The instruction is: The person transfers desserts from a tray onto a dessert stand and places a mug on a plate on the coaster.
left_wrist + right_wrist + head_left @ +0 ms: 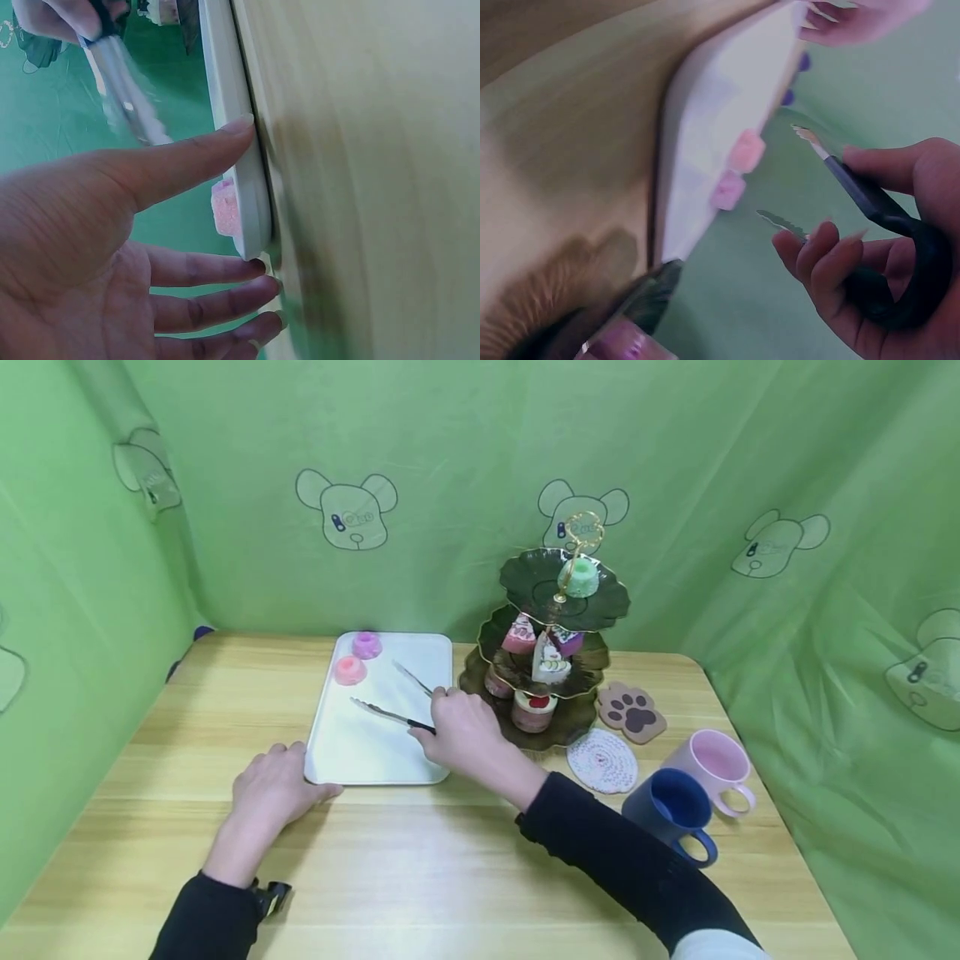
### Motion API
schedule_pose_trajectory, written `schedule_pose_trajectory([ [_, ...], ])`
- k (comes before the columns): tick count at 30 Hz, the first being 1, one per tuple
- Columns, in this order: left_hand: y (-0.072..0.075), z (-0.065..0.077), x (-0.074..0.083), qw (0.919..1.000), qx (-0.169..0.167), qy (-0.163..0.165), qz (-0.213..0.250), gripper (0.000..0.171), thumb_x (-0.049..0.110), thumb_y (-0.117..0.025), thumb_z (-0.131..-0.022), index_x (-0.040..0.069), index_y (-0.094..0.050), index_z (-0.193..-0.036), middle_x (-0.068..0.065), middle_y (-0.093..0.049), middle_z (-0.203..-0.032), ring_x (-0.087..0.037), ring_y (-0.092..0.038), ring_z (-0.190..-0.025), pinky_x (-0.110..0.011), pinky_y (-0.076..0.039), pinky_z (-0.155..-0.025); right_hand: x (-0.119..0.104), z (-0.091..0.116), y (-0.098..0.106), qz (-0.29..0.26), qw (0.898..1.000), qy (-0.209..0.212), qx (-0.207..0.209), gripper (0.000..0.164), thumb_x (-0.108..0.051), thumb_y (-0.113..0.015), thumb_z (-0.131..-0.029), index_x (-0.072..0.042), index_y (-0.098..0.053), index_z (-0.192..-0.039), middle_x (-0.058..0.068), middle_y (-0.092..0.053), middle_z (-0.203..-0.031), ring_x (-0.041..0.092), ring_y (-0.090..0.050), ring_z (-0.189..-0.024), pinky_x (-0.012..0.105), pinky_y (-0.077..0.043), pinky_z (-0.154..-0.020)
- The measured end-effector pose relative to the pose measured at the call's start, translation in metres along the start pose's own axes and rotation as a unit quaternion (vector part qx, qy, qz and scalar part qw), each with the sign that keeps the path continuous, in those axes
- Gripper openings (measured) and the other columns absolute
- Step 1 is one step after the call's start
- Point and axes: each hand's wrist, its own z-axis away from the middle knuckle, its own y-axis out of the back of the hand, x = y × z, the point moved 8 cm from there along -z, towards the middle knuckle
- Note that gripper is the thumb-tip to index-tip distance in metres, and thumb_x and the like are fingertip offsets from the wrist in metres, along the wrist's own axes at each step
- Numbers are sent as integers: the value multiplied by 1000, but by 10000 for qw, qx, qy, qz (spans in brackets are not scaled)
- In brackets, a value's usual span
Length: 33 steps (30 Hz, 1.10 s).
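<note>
My right hand (468,731) grips black-handled metal tongs (386,714) above a white tray (397,760). The two serrated tips stand apart with nothing between them. A pink ring-shaped toy cake (350,671) and a purple one (367,645) sit at the tray's back left, left of the tips. In the left wrist view my left hand (82,225) has its thumb straight against the tray's rim, and its extended fingers reach the tray's corner. The head view places that corner at the near left. Part of the left fingers is hidden there.
Right of the tray stands a dark three-tier stand (517,581) with a green cake (581,580) on top and several cake pieces below. Farther right lie a paw-shaped coaster (630,710) and a round white coaster (602,761). Blue (660,810) and pink mugs (701,768) stand near the right sleeve.
</note>
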Motion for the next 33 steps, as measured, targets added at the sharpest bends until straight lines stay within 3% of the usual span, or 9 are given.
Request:
schedule_pose_trajectory([
  [9, 3, -3, 2, 9999, -46, 33, -124, 86, 50, -89, -81, -13, -58, -130, -28, -62, -108, -46, -59, -96, -58, -53, -77, -8, -38, -25, 122, 9993, -137, -326, 49, -54, -72, -96, -6, -66, -94, 8, -66, -85, 27, -68, -74, 41, -56, -57],
  [20, 7, -5, 0, 9997, -77, 144, -168, 75, 50, -91, -78, -8, -65, -118, -24, -67, -98, -41, -62, -89, -51, -53, -68, -15, -69, -45, -52, 9978, -376, -542, 45, -54, -70, -98, -9, -68, -93, 5, -67, -82, 25, -67, -75, 38, -56, -62],
  [33, 5, -4, 3, 9999, 17, 32, -116, 81, 47, -92, -78, -14, -59, -119, -23, -62, -98, -41, -60, -89, -53, -53, -71, -30, -87, -59, 113, 9965, -396, -725, 40, -50, -68, -101, -11, -70, -96, 4, -69, -87, 23, -69, -80, 37, -58, -67],
])
